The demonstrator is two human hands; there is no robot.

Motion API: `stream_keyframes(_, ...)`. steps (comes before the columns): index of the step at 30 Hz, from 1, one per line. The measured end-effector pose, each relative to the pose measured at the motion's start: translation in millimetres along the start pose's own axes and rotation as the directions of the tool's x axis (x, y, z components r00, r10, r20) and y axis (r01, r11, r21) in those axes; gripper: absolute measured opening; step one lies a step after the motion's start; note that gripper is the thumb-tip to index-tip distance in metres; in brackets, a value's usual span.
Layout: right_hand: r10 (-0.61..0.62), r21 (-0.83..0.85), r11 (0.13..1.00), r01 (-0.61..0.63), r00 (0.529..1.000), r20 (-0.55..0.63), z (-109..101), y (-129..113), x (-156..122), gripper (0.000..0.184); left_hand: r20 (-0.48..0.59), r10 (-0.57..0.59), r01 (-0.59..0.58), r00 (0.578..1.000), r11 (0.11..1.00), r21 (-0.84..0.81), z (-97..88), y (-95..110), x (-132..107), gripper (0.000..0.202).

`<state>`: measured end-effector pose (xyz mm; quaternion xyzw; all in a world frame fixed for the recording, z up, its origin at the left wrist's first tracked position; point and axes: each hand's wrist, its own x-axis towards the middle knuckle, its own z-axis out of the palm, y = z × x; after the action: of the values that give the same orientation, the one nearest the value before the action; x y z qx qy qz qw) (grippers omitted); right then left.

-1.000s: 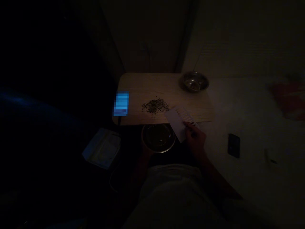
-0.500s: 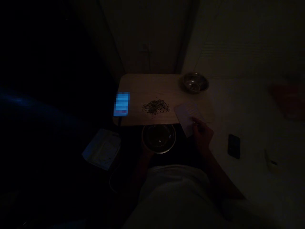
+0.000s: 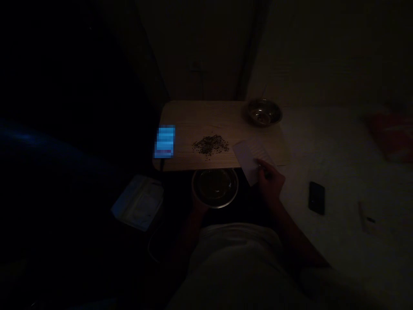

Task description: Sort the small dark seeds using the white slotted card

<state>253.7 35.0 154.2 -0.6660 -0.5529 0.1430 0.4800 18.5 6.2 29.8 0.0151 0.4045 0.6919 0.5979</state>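
Note:
The scene is very dark. My right hand [image 3: 270, 184] is closed on a white lined card [image 3: 249, 158], held at the near right edge of a light wooden board [image 3: 193, 114]. A small heap of dark seeds [image 3: 210, 144] lies on the board just left of the card. Below the board's near edge sits a round metal bowl [image 3: 215, 187]. My left hand [image 3: 196, 207] is under the bowl's near left rim and seems to hold it; its fingers are lost in the dark.
A second metal bowl [image 3: 263, 112] stands at the board's far right corner. A lit phone screen [image 3: 164, 141] glows at the board's left edge. A dark phone [image 3: 316, 197] lies on the pale surface to the right. A white box [image 3: 138, 201] lies lower left.
My right hand swung the card rightward away from the seeds, then brought it slightly back left. The bowl and seeds have not moved.

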Motion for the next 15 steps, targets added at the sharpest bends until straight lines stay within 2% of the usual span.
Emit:
stream_keyframes(3, -0.005, -0.001, 1.0, 0.005, 1.0, -0.028, -1.4, 1.5, 3.7, 0.034, -0.022, -0.035, 0.035, 0.999, 0.999, 0.006, -2.6, -0.9, 2.2, 0.041)
stream_keyframes(7, -0.01, -0.006, 1.0, 0.01, 1.0, -0.005, -0.2, 0.7, 3.7, 0.036, 0.012, -0.125, 0.125, 0.992, 0.992, 0.007, -2.6, -0.7, 4.2, 0.049)
stream_keyframes(15, -0.042, -0.002, 0.999, 0.042, 0.996, 0.076, 15.2, -3.8, -3.8, 0.036, 0.044, 0.039, -0.04, 0.998, 0.999, 0.028, -7.6, -3.7, -1.0, 0.046)
